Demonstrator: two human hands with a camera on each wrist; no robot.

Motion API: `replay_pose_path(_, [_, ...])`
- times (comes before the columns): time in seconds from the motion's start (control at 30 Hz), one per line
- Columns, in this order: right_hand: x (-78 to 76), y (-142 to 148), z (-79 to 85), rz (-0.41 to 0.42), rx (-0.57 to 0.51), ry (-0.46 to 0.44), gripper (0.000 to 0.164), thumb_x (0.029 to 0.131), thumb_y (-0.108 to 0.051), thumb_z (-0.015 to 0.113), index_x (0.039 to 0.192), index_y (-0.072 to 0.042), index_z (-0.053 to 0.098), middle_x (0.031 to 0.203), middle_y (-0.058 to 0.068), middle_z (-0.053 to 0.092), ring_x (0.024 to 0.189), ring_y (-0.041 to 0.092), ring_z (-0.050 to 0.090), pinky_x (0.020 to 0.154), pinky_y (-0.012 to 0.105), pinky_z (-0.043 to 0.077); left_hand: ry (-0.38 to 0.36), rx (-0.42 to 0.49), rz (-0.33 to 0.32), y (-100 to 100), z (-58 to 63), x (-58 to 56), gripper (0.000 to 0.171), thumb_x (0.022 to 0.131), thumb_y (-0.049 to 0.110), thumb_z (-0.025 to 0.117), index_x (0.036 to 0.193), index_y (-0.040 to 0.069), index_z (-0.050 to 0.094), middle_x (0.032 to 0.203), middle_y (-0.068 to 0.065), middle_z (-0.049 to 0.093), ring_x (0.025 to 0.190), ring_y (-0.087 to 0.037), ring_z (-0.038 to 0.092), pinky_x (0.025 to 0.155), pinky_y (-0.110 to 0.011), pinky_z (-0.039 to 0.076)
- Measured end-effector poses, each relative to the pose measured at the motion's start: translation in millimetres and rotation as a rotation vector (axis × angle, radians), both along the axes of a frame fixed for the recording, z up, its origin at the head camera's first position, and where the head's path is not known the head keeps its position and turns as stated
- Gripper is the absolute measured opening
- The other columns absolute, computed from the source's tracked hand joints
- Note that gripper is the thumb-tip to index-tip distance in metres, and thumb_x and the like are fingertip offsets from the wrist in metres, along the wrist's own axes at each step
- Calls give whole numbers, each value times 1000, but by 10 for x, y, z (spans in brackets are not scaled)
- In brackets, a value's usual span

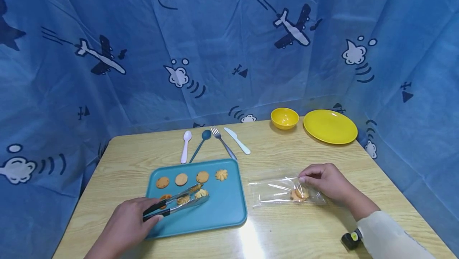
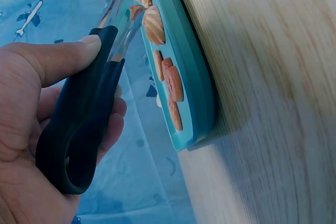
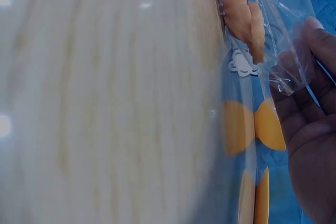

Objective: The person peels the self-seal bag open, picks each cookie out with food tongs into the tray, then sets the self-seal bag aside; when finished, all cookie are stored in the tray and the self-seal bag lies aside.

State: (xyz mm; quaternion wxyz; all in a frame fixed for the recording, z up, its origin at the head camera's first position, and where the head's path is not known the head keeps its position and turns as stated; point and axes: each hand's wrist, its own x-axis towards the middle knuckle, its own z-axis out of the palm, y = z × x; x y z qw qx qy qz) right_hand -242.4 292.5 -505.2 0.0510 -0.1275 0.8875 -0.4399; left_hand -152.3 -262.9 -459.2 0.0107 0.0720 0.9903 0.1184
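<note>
My left hand [image 1: 129,220] grips a pair of tongs [image 2: 79,106] by the black handles. The tongs reach over a teal tray [image 1: 224,216], their two tips apart around a pale ridged cookie [image 1: 201,193] near its middle. Round cookies [image 1: 181,179] and a flower-shaped cookie [image 1: 221,175] lie along the tray's far side, with several more under or beside the tongs' arms. To the right, my right hand [image 1: 328,181] pinches the edge of a clear plastic bag [image 1: 269,195] between thumb and fingers. Cookies [image 3: 239,14] sit inside the bag, close to that hand.
Behind the tray lie a pale pink spoon [image 1: 185,147], a dark teal spoon [image 1: 201,145], a fork [image 1: 224,143] and a white knife [image 1: 237,140]. A yellow bowl [image 1: 285,118] and yellow plate [image 1: 330,126] stand at the back right, before a blue curtain [image 1: 215,91].
</note>
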Motion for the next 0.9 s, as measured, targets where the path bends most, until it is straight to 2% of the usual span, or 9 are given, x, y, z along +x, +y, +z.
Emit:
replay_pose_path(0.2, [9, -9, 5, -4, 2, -7, 17, 91, -37, 76, 99, -23, 81, 100, -5, 76, 90, 12, 67, 79, 23, 56, 57, 37, -12, 5, 38, -1, 46, 84, 40, 83, 121, 15, 76, 112, -5, 76, 104, -29, 71, 89, -53, 56])
replay_pose_path(0.37, [-5, -10, 21, 0, 5, 5, 17, 91, -35, 77, 99, -20, 81, 98, -5, 76, 87, 11, 68, 77, 23, 57, 110, 83, -47, 123, 64, -31, 41, 84, 39, 83, 120, 18, 76, 114, -2, 76, 107, -27, 72, 90, -51, 57])
replay_pose_path(0.6, [-17, -5, 56, 15, 17, 39, 15, 93, -28, 76, 100, -16, 80, 98, -3, 77, 86, 8, 67, 77, 22, 56, 133, 130, -127, 529, 88, -136, 36, 85, 36, 83, 117, 20, 78, 111, 4, 76, 105, -20, 71, 90, -45, 58])
replay_pose_path(0.77, [-20, -13, 41, 8, 30, 50, 9, 93, -24, 76, 99, -19, 80, 98, -4, 77, 87, 8, 68, 78, 22, 57, 153, 147, -198, 835, 102, -222, 33, 86, 35, 83, 115, 20, 79, 109, 5, 77, 104, -18, 72, 89, -43, 58])
replay_pose_path(0.9, [-20, -13, 14, 7, 35, 48, 8, 93, -23, 76, 99, -20, 81, 99, -4, 77, 89, 8, 68, 79, 22, 57, 175, 147, -248, 1000, 93, -283, 31, 86, 33, 83, 114, 19, 80, 108, 4, 78, 102, -17, 72, 89, -42, 58])
